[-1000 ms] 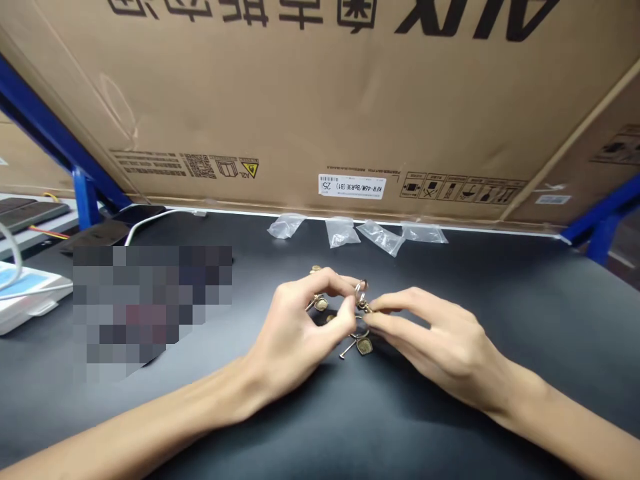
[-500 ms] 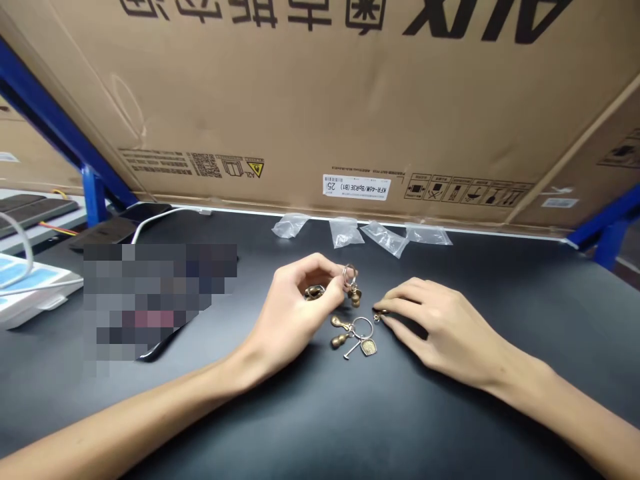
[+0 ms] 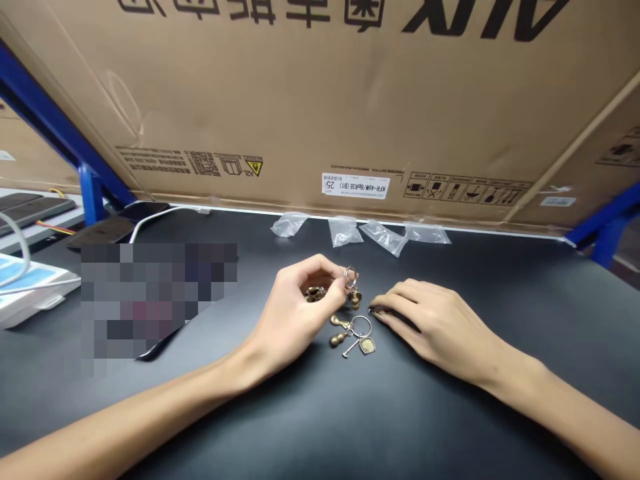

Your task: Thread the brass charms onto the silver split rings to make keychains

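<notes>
While the left hand pinches a metal key ring upright between thumb and fingertips, a small brass gourd charm hangs just under that ring, and a brass clasp sits inside the curl of the same hand. The right hand lies low on the table, fingers curved, with its fingertips touching a tiny brass piece; those fingers partly hide the piece, so whether it is gripped or only touched cannot be told. Between the 2 hands, on the black table, lies a second key ring, ringed closely by a brass spoon charm, a brass gourd, a brass shovel-shaped tag and a thin pin. Well beyond them, 4 clear plastic bags lie in a row along the table's far edge, below a large cardboard box with a white label, propped on a blue frame. Off to the left are a white cable and a blue-and-white packet, and a pixelated patch hides part of the table.
</notes>
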`<state>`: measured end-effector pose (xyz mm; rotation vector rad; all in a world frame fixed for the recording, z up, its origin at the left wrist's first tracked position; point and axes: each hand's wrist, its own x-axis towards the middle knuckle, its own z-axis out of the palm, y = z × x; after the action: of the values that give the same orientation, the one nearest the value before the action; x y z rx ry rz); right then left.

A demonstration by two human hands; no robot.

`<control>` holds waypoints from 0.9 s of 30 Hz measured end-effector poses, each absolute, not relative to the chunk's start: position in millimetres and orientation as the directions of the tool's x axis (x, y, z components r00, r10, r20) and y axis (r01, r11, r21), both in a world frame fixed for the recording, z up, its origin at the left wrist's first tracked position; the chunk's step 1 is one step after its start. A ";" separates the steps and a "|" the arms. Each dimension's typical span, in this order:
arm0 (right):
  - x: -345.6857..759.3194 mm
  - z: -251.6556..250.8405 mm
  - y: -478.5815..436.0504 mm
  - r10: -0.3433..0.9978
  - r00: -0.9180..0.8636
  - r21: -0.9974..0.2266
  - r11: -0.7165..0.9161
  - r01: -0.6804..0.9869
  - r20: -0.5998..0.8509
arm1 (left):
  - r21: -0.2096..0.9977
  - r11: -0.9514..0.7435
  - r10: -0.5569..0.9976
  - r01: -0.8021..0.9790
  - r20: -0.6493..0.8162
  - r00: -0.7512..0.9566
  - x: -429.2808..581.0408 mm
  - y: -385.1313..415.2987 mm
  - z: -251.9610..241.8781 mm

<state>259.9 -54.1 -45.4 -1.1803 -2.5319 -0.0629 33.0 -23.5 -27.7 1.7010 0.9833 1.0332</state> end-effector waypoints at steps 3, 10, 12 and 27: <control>258.0 -45.4 -54.4 0.739 -0.587 -0.108 0.648 0.754 0.330 | 0.941 -0.284 0.915 0.184 0.208 0.345 33.0 -23.9 -28.0; 254.7 -44.4 -56.2 0.797 -0.476 -0.314 0.590 0.744 0.372 | 0.904 -0.347 0.902 0.249 0.249 0.352 32.7 -25.3 -28.7; 252.4 -41.2 -58.4 0.852 -0.372 -0.488 0.517 0.703 0.367 | 0.883 -0.382 0.890 0.271 0.273 0.365 32.9 -26.8 -29.1; 238.7 -27.1 -74.8 0.904 -0.229 -0.746 0.427 0.512 0.360 | 0.644 -0.693 0.695 0.323 0.480 0.535 38.5 -39.6 -40.5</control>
<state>238.7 -74.8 -27.1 -1.2034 -1.8842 0.6223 38.5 -39.6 -40.5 2.2899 0.8258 1.0217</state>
